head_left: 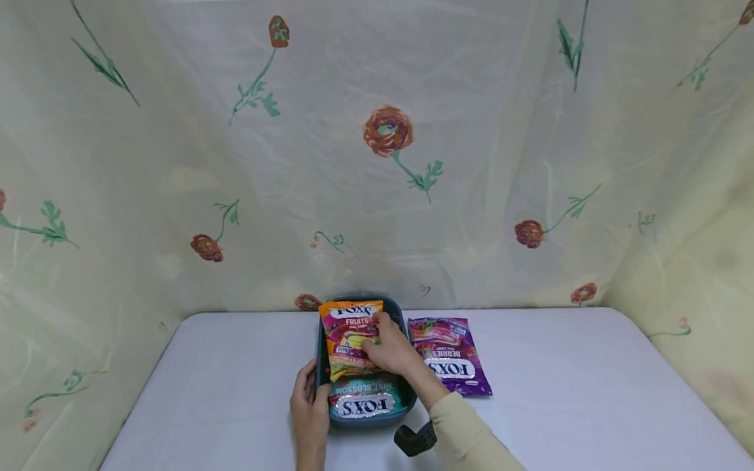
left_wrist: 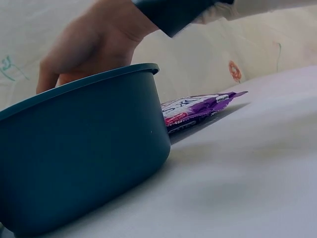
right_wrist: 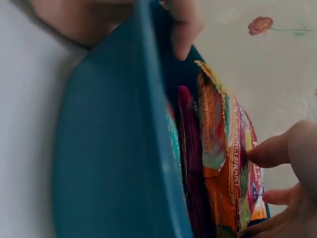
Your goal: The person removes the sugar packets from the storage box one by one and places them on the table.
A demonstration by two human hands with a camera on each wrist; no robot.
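Note:
A dark teal plastic tub [head_left: 365, 424] stands near the table's far edge. My left hand [head_left: 309, 411] grips its left rim; in the right wrist view a fingertip [right_wrist: 183, 42] hooks over the rim. An orange and red Fox's Fruits candy bag [head_left: 349, 356] lies on top inside the tub, slightly tilted. My right hand [head_left: 390, 345] rests its thumb and fingers on that bag's upper face. Beneath it sits a teal Mint Blossom candy bag [head_left: 365, 400]. A dark magenta packet edge [right_wrist: 188, 148] shows between them in the right wrist view.
A purple Fox's Berries candy bag [head_left: 453, 353] lies flat on the white table [head_left: 559, 392], just right of the tub. A black wrist-worn device [head_left: 415, 439] hangs by the right forearm. A flower-patterned curtain [head_left: 471, 163] rises behind the table.

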